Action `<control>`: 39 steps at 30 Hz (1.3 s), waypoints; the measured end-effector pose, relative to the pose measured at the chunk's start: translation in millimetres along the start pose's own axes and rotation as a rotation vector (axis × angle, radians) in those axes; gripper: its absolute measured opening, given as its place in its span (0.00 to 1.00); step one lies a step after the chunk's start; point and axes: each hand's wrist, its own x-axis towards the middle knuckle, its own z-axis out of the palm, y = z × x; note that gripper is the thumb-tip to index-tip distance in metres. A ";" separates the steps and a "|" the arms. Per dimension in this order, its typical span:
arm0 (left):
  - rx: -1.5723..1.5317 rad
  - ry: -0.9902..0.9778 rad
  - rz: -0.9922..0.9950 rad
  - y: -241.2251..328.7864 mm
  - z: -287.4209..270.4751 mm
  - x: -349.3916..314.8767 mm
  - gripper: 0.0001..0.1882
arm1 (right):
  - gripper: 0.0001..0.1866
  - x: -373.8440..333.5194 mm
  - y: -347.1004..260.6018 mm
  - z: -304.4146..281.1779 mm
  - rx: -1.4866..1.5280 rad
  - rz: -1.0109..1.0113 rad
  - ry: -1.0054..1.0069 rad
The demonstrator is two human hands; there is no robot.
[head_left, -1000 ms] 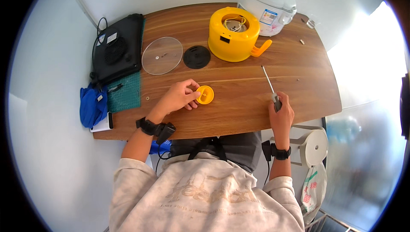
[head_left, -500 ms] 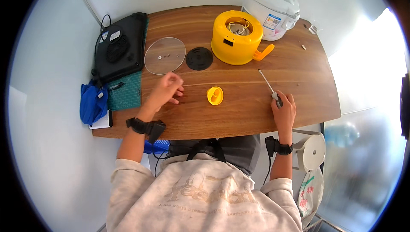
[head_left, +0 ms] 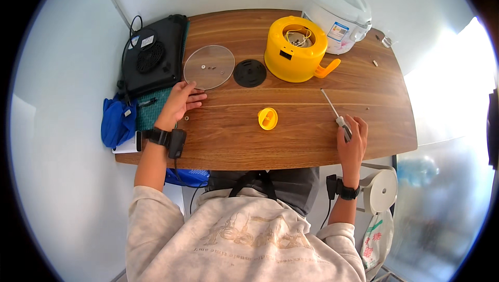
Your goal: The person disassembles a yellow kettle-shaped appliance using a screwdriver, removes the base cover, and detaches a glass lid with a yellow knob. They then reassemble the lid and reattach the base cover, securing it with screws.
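My left hand [head_left: 180,102] rests flat on the wooden table [head_left: 291,142], fingers apart, just below a clear round lid [head_left: 209,67] that carries two small screws. It holds nothing. My right hand [head_left: 352,139] grips the handle of a screwdriver [head_left: 332,109] whose shaft points up and left. A small yellow cap [head_left: 267,118] lies alone on the table between my hands. Farther back stand a yellow appliance body [head_left: 296,49] with wires inside and a black round disc [head_left: 249,72].
A black induction cooker [head_left: 153,56] lies upside down at the left rear, with a green mat [head_left: 149,113] and a blue cloth [head_left: 117,122] beside it. A white rice cooker [head_left: 340,14] stands at the back right. Small screws lie near the right edge.
My left hand let go of the yellow cap and moved left and back toward the clear lid. The cap stays on the table. My right hand keeps the screwdriver.
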 end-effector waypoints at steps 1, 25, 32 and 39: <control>-0.009 0.015 -0.002 -2.8 -2.1 5.6 0.16 | 0.18 -1.1 -2.7 -2.1 0.002 0.004 0.005; 0.016 -0.100 0.057 -13.8 9.8 -67.3 0.12 | 0.32 5.9 -114.6 75.7 0.153 -0.483 -0.491; 0.057 -0.226 0.028 -17.7 24.3 -95.2 0.10 | 0.31 21.5 -92.1 66.3 0.006 -0.297 -0.372; 0.075 -0.393 -0.014 -26.7 58.5 -91.0 0.10 | 0.30 46.2 -51.9 57.3 -0.091 -0.231 -0.321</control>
